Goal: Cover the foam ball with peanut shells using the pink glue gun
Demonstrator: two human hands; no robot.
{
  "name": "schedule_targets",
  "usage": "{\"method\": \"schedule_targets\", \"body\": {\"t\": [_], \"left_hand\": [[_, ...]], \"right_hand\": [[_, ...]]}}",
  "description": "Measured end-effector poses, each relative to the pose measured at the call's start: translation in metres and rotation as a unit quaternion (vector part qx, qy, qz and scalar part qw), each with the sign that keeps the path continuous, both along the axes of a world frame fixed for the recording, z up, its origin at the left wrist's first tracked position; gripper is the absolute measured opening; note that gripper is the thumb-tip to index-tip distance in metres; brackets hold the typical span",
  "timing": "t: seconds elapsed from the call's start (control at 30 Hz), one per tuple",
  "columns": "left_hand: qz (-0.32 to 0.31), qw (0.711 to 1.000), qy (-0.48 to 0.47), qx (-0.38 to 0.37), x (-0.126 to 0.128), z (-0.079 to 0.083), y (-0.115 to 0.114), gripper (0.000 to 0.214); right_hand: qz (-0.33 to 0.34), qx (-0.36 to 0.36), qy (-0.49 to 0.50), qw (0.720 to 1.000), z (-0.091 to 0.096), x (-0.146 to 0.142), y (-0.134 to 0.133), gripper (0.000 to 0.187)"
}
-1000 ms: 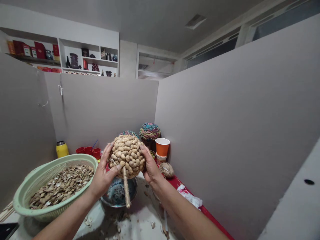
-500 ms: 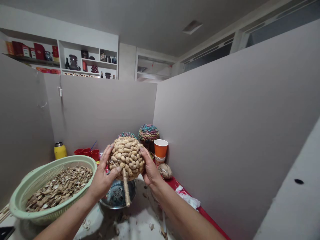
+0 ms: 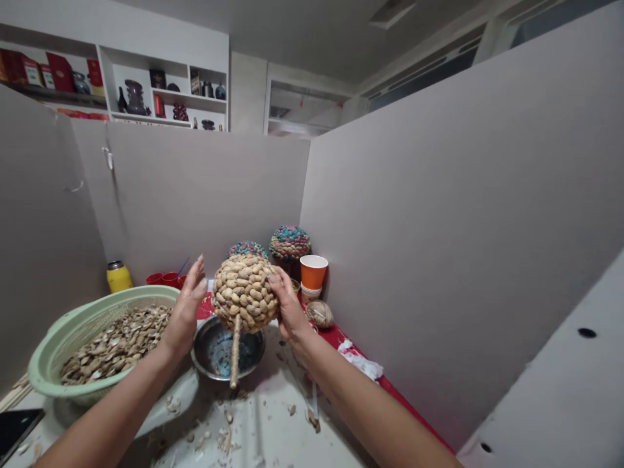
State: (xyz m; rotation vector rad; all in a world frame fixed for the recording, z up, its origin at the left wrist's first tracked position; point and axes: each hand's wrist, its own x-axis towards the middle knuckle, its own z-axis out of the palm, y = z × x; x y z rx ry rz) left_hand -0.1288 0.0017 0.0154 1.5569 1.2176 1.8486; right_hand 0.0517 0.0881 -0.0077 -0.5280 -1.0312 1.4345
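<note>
A ball covered in peanut shells [image 3: 245, 292], with a stick [image 3: 235, 354] coming out of its underside, is held up over the table. My right hand [image 3: 290, 305] grips the ball's right side, thumb and fingers against the shells. My left hand [image 3: 186, 312] is off the ball, a small gap to its left, fingers stretched upward and holding nothing. Below the ball sits a metal bowl [image 3: 202, 361] with bluish stains inside. At the left stands a green basket [image 3: 49, 364] full of loose peanut shells [image 3: 117, 341].
Two colourfully painted shell balls [image 3: 290, 244] stand at the back, beside an orange paper cup [image 3: 313, 272] and a ball of twine [image 3: 320, 314]. Red cups [image 3: 169, 279] and a yellow bottle [image 3: 118, 277] are at back left. Crumpled white tissue [image 3: 363, 364] lies at right; grey partitions [image 3: 205, 188] enclose the table.
My left hand has let go of the ball and moved left, its fingers opening. My right hand keeps its hold. The view has tilted down slightly, showing more of the bowl and table.
</note>
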Motion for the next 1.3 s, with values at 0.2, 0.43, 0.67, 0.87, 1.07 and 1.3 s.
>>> {"method": "schedule_targets", "body": {"t": [0.2,0.43,0.67,0.87,1.07,1.3], "left_hand": [[-0.026,0.998,-0.035,-0.047,-0.008,0.012,-0.008,0.068],[-0.001,0.996,0.019,-0.083,-0.016,0.003,-0.027,0.07],[0.024,0.988,0.083,-0.127,-0.014,-0.026,-0.029,0.071],[0.028,0.981,0.144,-0.127,-0.008,-0.042,-0.026,0.08],[0.045,0.973,0.181,-0.133,-0.004,-0.051,-0.028,0.084],[0.048,0.961,0.229,-0.145,-0.005,-0.054,-0.032,0.082]], "right_hand": [[-0.001,0.031,-0.062,0.998,-0.02,-0.005,0.003,0.096],[0.002,0.072,-0.143,0.987,-0.031,-0.008,-0.002,0.102],[-0.002,0.096,-0.253,0.963,-0.035,-0.009,-0.004,0.097],[-0.02,0.152,-0.287,0.946,-0.039,-0.011,-0.003,0.102],[-0.037,0.205,-0.325,0.923,-0.045,-0.011,-0.003,0.099],[-0.023,0.209,-0.318,0.925,-0.05,-0.006,-0.003,0.09]]}}
